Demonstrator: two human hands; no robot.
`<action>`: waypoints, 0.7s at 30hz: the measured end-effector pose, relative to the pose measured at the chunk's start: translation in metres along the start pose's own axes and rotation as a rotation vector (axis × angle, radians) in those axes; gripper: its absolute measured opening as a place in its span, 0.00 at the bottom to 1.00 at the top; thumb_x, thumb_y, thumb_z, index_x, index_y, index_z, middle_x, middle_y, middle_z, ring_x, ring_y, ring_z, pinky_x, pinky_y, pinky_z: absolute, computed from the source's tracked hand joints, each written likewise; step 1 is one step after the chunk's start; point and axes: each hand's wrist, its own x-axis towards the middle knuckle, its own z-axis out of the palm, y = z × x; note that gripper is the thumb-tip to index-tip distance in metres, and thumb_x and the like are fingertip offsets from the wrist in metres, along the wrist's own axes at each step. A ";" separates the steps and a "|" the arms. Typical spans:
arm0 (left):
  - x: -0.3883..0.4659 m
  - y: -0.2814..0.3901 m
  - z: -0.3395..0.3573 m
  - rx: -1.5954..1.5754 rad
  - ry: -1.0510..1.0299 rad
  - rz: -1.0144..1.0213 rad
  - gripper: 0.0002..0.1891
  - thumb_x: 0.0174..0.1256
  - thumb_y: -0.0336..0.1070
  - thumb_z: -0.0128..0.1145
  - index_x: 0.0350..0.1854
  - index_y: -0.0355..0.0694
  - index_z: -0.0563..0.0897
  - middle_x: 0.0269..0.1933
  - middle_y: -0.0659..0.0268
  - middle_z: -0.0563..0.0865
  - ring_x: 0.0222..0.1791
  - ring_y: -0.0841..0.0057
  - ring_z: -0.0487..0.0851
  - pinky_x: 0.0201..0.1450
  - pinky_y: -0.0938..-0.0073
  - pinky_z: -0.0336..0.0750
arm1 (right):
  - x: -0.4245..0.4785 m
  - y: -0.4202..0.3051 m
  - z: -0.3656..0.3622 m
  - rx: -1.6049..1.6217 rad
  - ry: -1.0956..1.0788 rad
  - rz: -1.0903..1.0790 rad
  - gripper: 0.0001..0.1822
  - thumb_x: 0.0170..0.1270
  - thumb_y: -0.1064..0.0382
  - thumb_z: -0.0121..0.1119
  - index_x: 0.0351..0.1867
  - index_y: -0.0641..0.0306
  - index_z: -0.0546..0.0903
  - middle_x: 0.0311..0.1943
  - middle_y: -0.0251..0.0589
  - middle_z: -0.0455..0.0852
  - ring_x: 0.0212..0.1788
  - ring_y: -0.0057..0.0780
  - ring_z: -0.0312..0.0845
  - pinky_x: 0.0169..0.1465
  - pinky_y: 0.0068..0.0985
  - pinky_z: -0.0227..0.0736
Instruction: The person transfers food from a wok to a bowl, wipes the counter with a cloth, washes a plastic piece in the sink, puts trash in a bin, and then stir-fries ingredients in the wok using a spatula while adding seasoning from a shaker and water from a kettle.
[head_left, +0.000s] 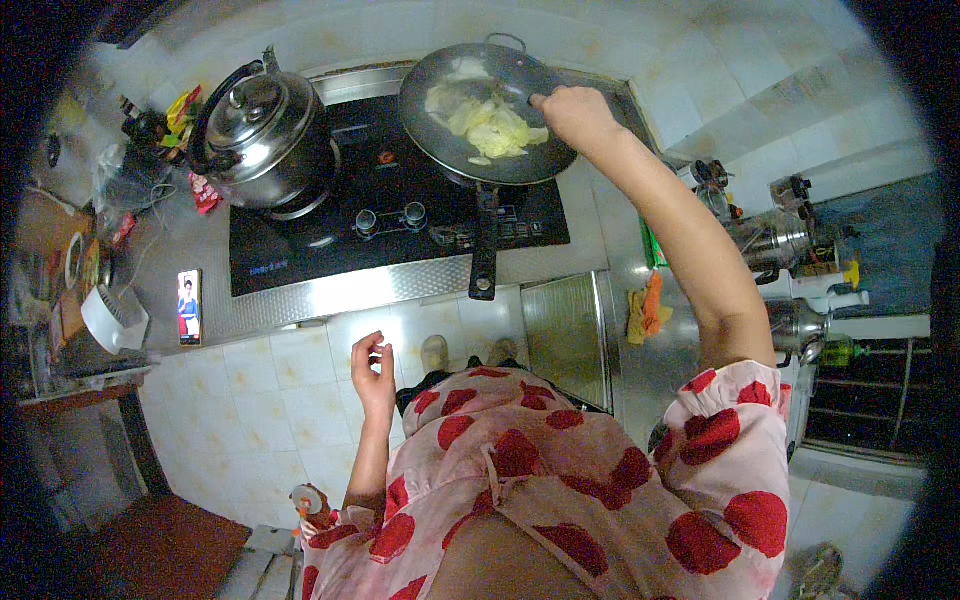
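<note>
A dark wok (420, 112) with a long black handle (484, 255) sits on the right side of a black glass gas hob (352, 259). Pale yellow-green leaves, probably cabbage, (495, 131) lie heaped in its middle. Over the wok's right rim, my right hand (581, 116) is closed around the dark handle of a cooking utensil (534, 99). Most of that utensil is hidden or blurred. My left hand (373, 367) hangs in front of the counter, fingers loosely curled, holding nothing.
A steel kettle (255, 142) stands on the left burner. Left along the counter are a lit phone (190, 307), a white appliance (112, 319) and a red packet (204, 193). Orange and yellow cloths (645, 309) lie on the right counter, near steel pots (780, 240).
</note>
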 end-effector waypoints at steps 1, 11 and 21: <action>0.000 0.000 0.001 -0.005 0.003 0.024 0.09 0.55 0.29 0.53 0.40 0.37 0.75 0.38 0.65 0.76 0.33 0.80 0.73 0.34 0.81 0.68 | -0.001 -0.001 0.000 0.011 -0.049 -0.037 0.12 0.53 0.67 0.47 0.38 0.55 0.78 0.22 0.43 0.79 0.29 0.39 0.78 0.28 0.33 0.73; -0.002 -0.007 0.005 -0.005 0.000 0.024 0.08 0.55 0.28 0.52 0.38 0.36 0.75 0.36 0.66 0.75 0.31 0.80 0.73 0.32 0.80 0.67 | -0.071 -0.019 -0.087 0.010 -0.169 -0.094 0.07 0.46 0.67 0.50 0.24 0.61 0.81 0.23 0.46 0.81 0.29 0.41 0.79 0.31 0.35 0.74; -0.005 -0.017 -0.003 0.025 0.017 -0.021 0.08 0.56 0.30 0.52 0.39 0.39 0.75 0.37 0.68 0.77 0.33 0.81 0.74 0.35 0.82 0.68 | -0.003 0.111 -0.058 0.604 -0.640 0.522 0.15 0.56 0.55 0.50 0.17 0.61 0.71 0.09 0.34 0.69 0.07 0.20 0.59 0.10 0.20 0.55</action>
